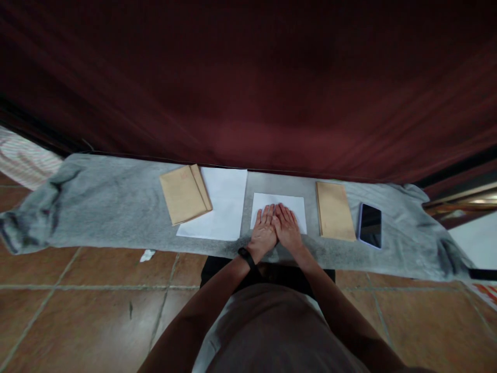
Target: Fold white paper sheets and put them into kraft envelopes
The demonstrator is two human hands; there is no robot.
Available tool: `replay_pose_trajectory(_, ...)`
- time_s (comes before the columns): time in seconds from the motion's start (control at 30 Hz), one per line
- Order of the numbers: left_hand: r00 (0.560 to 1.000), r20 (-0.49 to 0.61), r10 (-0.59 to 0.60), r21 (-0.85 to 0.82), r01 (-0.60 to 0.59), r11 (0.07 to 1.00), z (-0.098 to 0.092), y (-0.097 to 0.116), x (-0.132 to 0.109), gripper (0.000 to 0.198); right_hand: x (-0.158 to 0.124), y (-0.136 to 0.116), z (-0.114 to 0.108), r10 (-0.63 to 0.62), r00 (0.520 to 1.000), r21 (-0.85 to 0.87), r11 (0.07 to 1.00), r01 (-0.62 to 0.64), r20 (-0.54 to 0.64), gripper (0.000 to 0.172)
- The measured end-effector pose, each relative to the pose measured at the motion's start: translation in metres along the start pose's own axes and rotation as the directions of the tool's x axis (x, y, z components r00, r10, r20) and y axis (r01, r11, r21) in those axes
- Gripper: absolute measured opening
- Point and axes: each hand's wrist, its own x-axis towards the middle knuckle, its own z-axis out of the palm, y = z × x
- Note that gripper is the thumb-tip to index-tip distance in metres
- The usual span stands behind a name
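Observation:
A small white sheet of paper (259,201), perhaps folded, lies in front of me on the grey cloth. My left hand (264,232), with a black band on its wrist, rests flat on the sheet's lower left part. Beside it and touching it, my right hand (287,228) lies flat on the same paper, its fingers stretched out. Both hands cover the sheet's lower middle. To the left is larger white paper (227,207), with brown envelopes (184,194) overlapping its left side. More brown envelopes (336,211) are stacked right of my hands.
A phone (370,225) with a dark screen and a purple edge lies at the right. The grey cloth (112,202) covers the narrow surface. A dark red curtain-like panel (248,103) rises behind it. A white scrap (147,255) is on the tiled floor (93,311).

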Motion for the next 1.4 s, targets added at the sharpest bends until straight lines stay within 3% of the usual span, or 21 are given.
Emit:
replay_pose_trajectory(0.43,0.998,-0.052,-0.036,-0.048,0.033,0.998,-0.006,-0.001,-0.004,0.061,-0.033,0.042,-0.009,0.053,0.992,-0.184,0.98,-0.074,-0.118,0.055)
replay_pose_trajectory(0.57,0.986,-0.046,-0.163,-0.047,0.161,0.986,-0.007,-0.004,-0.001,0.061,-0.035,0.041,-0.008,0.1,0.983,-0.169,0.978,-0.126,-0.153,0.058)
replay_pose_trajectory(0.7,0.949,-0.052,-0.312,-0.057,0.31,0.949,-0.009,0.001,0.018,0.061,-0.033,0.037,-0.009,0.118,0.982,-0.146,0.979,-0.14,-0.15,0.058)
replay_pose_trajectory(0.87,0.993,-0.054,-0.1,-0.1,0.095,0.991,-0.002,0.017,0.047,0.06,-0.032,0.035,-0.011,0.143,0.98,-0.131,0.978,-0.162,-0.139,0.055)
replay_pose_trajectory(0.93,0.995,-0.041,-0.089,-0.098,0.084,0.992,0.001,0.017,0.053,0.061,-0.032,0.035,-0.011,0.148,0.98,-0.133,0.977,-0.167,-0.136,0.055)
replay_pose_trajectory(1.23,0.965,-0.108,-0.237,0.001,0.238,0.971,-0.001,-0.023,0.046,0.061,-0.031,0.034,-0.011,0.147,0.978,-0.148,0.974,-0.169,-0.147,0.057)
replay_pose_trajectory(1.4,0.942,-0.177,-0.284,0.015,0.291,0.957,-0.003,-0.03,0.028,0.061,-0.032,0.033,-0.011,0.155,0.976,-0.129,0.976,-0.176,-0.156,0.057)
